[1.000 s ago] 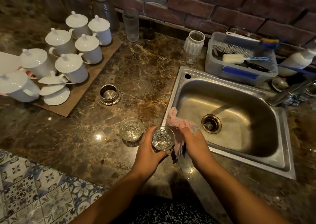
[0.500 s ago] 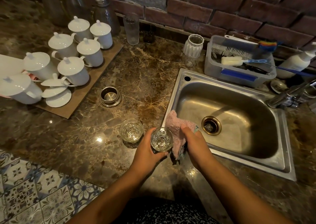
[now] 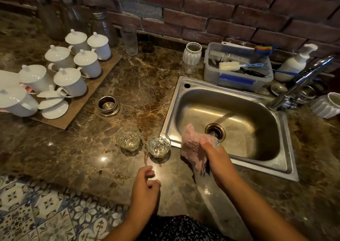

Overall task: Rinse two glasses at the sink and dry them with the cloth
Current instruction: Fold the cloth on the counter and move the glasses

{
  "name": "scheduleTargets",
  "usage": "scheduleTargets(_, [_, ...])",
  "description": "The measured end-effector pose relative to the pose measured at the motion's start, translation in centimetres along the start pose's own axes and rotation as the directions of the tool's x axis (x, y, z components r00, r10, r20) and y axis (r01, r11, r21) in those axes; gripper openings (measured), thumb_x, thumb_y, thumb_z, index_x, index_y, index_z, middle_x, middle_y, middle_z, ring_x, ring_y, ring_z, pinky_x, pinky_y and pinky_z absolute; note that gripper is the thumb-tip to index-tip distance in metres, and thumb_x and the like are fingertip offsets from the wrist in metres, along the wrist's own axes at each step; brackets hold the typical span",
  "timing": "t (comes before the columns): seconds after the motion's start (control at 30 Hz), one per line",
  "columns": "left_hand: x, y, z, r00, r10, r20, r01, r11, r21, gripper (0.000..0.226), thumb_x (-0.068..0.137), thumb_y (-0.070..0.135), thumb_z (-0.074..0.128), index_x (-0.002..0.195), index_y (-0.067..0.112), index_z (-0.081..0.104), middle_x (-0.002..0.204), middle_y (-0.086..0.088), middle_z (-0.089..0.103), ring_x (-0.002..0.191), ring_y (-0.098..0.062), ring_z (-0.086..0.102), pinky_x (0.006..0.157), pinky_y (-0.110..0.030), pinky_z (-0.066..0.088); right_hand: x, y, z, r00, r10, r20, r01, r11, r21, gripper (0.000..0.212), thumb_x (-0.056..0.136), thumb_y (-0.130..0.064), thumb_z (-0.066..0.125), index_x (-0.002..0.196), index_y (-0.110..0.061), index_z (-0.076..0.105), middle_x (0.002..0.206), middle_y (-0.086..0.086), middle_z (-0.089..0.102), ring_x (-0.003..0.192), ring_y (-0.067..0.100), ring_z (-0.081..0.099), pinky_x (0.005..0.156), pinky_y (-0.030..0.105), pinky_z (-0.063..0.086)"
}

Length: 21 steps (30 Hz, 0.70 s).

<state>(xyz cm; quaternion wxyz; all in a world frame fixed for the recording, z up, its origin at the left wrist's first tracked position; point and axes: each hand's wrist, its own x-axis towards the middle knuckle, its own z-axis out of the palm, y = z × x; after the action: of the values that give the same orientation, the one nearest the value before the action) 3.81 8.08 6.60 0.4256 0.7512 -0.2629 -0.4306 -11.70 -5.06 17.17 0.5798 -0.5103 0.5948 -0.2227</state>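
One glass [image 3: 128, 139] stands upright on the brown marble tabletop [image 3: 147, 86]. A second glass [image 3: 158, 145] stands upright just to its right, near the left rim of the steel sink [image 3: 283, 169]. Neither is held. The left hand [image 3: 145, 191] hovers nearer than both glasses, apart from them, its fingers loosely curled around nothing; it is blurred. The right hand [image 3: 217, 159] grips a pink cloth [image 3: 191, 145] over the sink's near left corner, fingers closed on the bunched fabric, which hangs across the rim. At the far left, white lidded cups [image 3: 70, 80] sit on a brown tray [image 3: 108, 67]. Beyond the sink, a plastic tub [image 3: 211, 75] holds brushes, and a tap [image 3: 301, 82] stands at the right.
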Motion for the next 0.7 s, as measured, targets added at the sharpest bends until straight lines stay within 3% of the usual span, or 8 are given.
scheduleTargets(0.1, [-1.4,3.7,1.3,0.991,0.076,0.108,-0.070,0.996,-0.063,0.018,0.099,0.003,0.057,0.102,0.020,0.064,0.091,-0.009,0.069,0.072,-0.009,0.069,0.072,-0.028,0.060,-1.3,0.5,-1.9,0.999,-0.002,0.038,0.002,1.000,0.006,0.024,0.104,-0.030,0.043,0.093,-0.034,0.064,0.098,-0.009,0.070,0.093,0.008,0.063,0.078,0.023,0.046])
scheduleTargets(0.2, [-0.5,6.8,3.5,0.984,0.118,0.136,-0.101,0.987,-0.125,0.011,0.096,0.033,0.064,0.104,0.026,0.066,0.104,-0.006,0.072,0.099,-0.020,0.070,0.089,-0.039,0.060,-2.4,1.2,-3.9,0.997,0.031,0.076,-0.040,0.992,0.124,0.024,0.104,-0.026,0.046,0.103,-0.026,0.069,0.106,0.001,0.076,0.105,0.020,0.068,0.091,0.034,0.051])
scheduleTargets(0.3, [-0.2,8.6,6.0,0.943,-0.027,0.331,0.169,0.897,-0.409,0.056,0.091,0.063,0.054,0.122,0.018,0.067,0.124,-0.015,0.071,0.117,-0.030,0.067,0.098,-0.045,0.054,-3.4,1.5,-6.5,0.978,0.116,0.176,-0.176,0.907,0.383,0.025,0.101,-0.016,0.046,0.109,-0.006,0.068,0.105,0.016,0.076,0.102,0.029,0.071,0.088,0.039,0.054])
scheduleTargets(0.4, [-1.1,8.6,7.3,0.788,-0.143,0.599,0.526,0.661,-0.535,0.074,0.089,0.066,0.045,0.132,0.010,0.065,0.132,-0.023,0.066,0.122,-0.037,0.063,0.107,-0.052,0.045,-4.0,2.0,-8.8,0.937,0.182,0.298,-0.314,0.810,0.495,0.029,0.099,-0.014,0.047,0.114,0.004,0.063,0.098,0.021,0.075,0.088,0.028,0.073,0.081,0.037,0.059])
scheduleTargets(0.47, [-2.1,8.2,7.8,0.715,-0.074,0.695,0.589,0.599,-0.543,0.078,0.080,0.063,0.068,0.134,0.007,0.064,0.137,-0.026,0.061,0.126,-0.040,0.060,0.109,-0.054,0.044,-4.0,2.8,-10.0,0.919,0.221,0.327,-0.366,0.786,0.498,0.030,0.100,-0.016,0.048,0.118,0.004,0.061,0.095,0.019,0.075,0.087,0.027,0.072,0.082,0.038,0.057])
scheduleTargets(0.53, [-2.8,7.8,8.2,0.706,-0.025,0.708,0.581,0.592,-0.559,0.072,0.066,0.040,0.091,0.124,0.002,0.070,0.125,-0.026,0.069,0.113,-0.037,0.069,0.093,-0.050,0.057,-4.0,3.8,-10.9,0.901,0.273,0.336,-0.420,0.741,0.524,0.028,0.100,-0.017,0.049,0.118,0.001,0.061,0.096,0.020,0.075,0.093,0.029,0.070,0.089,0.041,0.053])
scheduleTargets(0.6, [-3.1,7.0,8.5,0.734,-0.049,0.677,0.547,0.634,-0.547,0.051,0.073,0.017,0.085,0.117,-0.002,0.069,0.109,-0.024,0.075,0.097,-0.033,0.075,0.078,-0.043,0.064,-3.8,5.2,-11.7,0.883,0.313,0.351,-0.465,0.694,0.550,0.028,0.100,-0.018,0.049,0.120,-0.001,0.061,0.101,0.021,0.074,0.099,0.032,0.068,0.092,0.043,0.052])
scheduleTargets(0.7, [-3.3,6.2,8.8,0.785,-0.106,0.611,0.479,0.730,-0.488,0.029,0.090,0.004,0.058,0.118,0.001,0.064,0.105,-0.020,0.076,0.092,-0.029,0.076,0.075,-0.040,0.065,-3.3,7.8,-12.4,0.868,0.335,0.367,-0.494,0.659,0.567,0.034,0.096,-0.017,0.055,0.124,0.001,0.061,0.116,0.025,0.070,0.109,0.036,0.065,0.097,0.046,0.052])
